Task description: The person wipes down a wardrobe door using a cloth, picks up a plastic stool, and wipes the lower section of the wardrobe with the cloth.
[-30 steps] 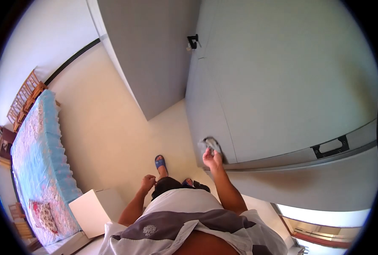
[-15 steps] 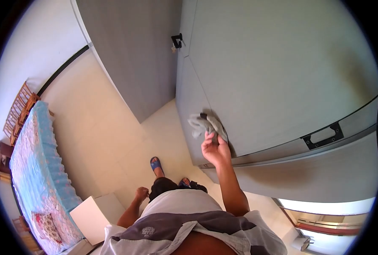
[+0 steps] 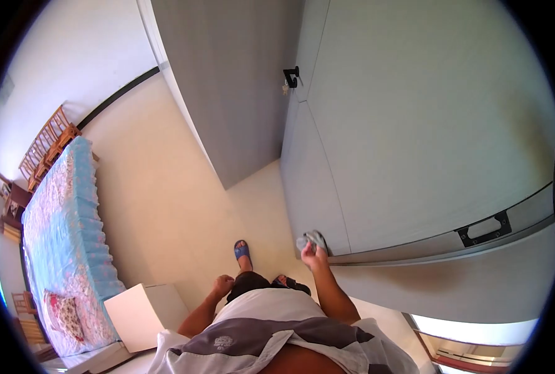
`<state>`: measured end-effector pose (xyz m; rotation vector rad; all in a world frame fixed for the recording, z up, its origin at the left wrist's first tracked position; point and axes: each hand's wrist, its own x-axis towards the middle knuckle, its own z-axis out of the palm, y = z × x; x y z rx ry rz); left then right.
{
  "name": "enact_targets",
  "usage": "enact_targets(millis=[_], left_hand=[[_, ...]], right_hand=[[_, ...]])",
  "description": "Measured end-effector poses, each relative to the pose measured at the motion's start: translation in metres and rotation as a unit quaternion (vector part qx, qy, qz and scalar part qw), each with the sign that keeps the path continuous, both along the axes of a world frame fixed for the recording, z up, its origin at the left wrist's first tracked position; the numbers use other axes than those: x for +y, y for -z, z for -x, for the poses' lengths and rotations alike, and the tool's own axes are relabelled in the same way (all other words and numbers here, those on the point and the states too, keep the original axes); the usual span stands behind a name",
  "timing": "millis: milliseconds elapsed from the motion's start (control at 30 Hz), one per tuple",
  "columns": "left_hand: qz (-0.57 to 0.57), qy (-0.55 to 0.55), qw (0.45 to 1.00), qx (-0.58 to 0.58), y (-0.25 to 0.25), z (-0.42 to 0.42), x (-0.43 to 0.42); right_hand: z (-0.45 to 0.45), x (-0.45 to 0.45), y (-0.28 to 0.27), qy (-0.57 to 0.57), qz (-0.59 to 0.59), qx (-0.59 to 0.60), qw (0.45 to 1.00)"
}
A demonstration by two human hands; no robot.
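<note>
My right hand (image 3: 315, 256) is closed around a crumpled grey cloth (image 3: 317, 239), which it presses against the lower part of a grey door (image 3: 408, 143), close to the door's edge. Part of the cloth is hidden behind the fingers. My left hand (image 3: 224, 285) hangs low beside my dark shorts, its fingers curled in with nothing visible in them. Higher on the door is a black lever handle (image 3: 291, 77) with keys hanging at it. A black latch plate (image 3: 484, 229) is set in the door's edge.
A brown-grey panel (image 3: 227, 81) stands left of the door. On the left are a bed (image 3: 65, 230) with a blue floral cover, wooden chairs (image 3: 50, 143) and a white box-like cabinet (image 3: 137, 318). My feet in blue sandals (image 3: 242, 252) stand on the beige floor (image 3: 153, 187).
My right hand has moved down the door with the cloth, toward its bottom corner. The view has shifted, so the door and bed appear further right. My left hand stays low at my side.
</note>
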<state>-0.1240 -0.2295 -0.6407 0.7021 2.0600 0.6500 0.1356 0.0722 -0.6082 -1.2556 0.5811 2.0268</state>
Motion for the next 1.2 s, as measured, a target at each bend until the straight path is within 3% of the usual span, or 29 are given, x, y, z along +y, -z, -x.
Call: enact_targets(millis=[33,100,233,300,333,367,400,433,500,533,567,633,667,700,767,833,900,967,1033,1100,1200], left_hand=[[0.0,0.0,1.0,0.002,-0.009,0.001,0.0],[0.053,-0.088,0.987,-0.126,-0.038,0.002,0.003],[-0.026,-0.038,0.996,-0.071,-0.032,0.013,0.034],[-0.073,0.025,0.995,-0.063,-0.045,0.009,0.062],[-0.094,0.075,0.992,-0.032,-0.051,0.006,0.079],[-0.129,0.112,0.984,-0.045,-0.086,-0.003,0.099],[-0.164,0.148,0.973,-0.059,-0.125,-0.016,0.114],[-0.204,0.186,0.959,-0.072,-0.134,-0.027,0.127],[-0.248,0.222,0.939,-0.082,-0.144,-0.046,0.144],[-0.213,0.246,0.941,-0.087,-0.148,-0.054,0.152],[-0.178,0.271,0.942,-0.09,-0.151,-0.056,0.158],[-0.107,0.268,0.951,-0.11,-0.146,-0.056,0.163],[-0.133,0.237,0.947,-0.173,-0.16,-0.058,0.16],[-0.156,0.226,0.937,-0.215,-0.144,-0.059,0.158],[-0.175,0.215,0.93,-0.242,-0.178,-0.06,0.153],[-0.125,0.209,0.943,-0.228,-0.19,-0.058,0.153],[-0.17,0.18,0.942,-0.228,-0.181,-0.054,0.148],[-0.212,0.152,0.938,-0.229,-0.186,-0.052,0.145],[-0.186,-0.008,0.891,-0.414,-0.194,-0.05,0.146],[-0.188,0.01,0.907,-0.378,-0.208,-0.04,0.145],[-0.116,0.04,0.926,-0.357,-0.22,-0.033,0.144]], right_hand=[[-0.011,-0.013,0.01,0.003,-0.001,-0.01,1.0],[-0.027,-0.031,0.025,0.032,0.088,-0.094,0.991],[-0.046,-0.051,0.031,0.06,0.145,-0.155,0.975],[-0.048,-0.065,0.045,-0.131,-0.097,-0.196,0.967],[-0.042,-0.069,0.031,-0.127,-0.097,-0.195,0.968],[-0.028,-0.074,-0.005,-0.226,-0.236,-0.285,0.901],[-0.014,-0.077,-0.04,-0.316,-0.367,-0.363,0.796],[-0.002,-0.078,-0.056,-0.314,-0.37,-0.363,0.796],[0.016,-0.075,-0.087,-0.397,-0.397,-0.251,0.788],[0.022,-0.073,-0.117,-0.437,-0.415,-0.214,0.769],[0.025,-0.07,-0.135,-0.48,-0.472,-0.218,0.707],[0.033,-0.071,-0.145,-0.382,-0.55,-0.23,0.706],[0.031,-0.072,-0.176,-0.392,-0.489,-0.21,0.75],[0.026,-0.069,-0.17,-0.414,-0.447,-0.219,0.762],[0.017,-0.071,-0.153,-0.402,-0.415,-0.159,0.801],[0.009,-0.076,-0.149,-0.424,-0.401,-0.137,0.801],[0.011,-0.078,-0.15,-0.447,-0.383,-0.116,0.8],[0.019,-0.089,-0.159,-0.368,-0.453,-0.058,0.81],[0.024,-0.087,-0.156,-0.399,-0.461,-0.058,0.791],[0.038,-0.091,-0.179,-0.328,-0.456,-0.017,0.827],[0.041,-0.082,-0.162,-0.338,-0.476,-0.073,0.808]])
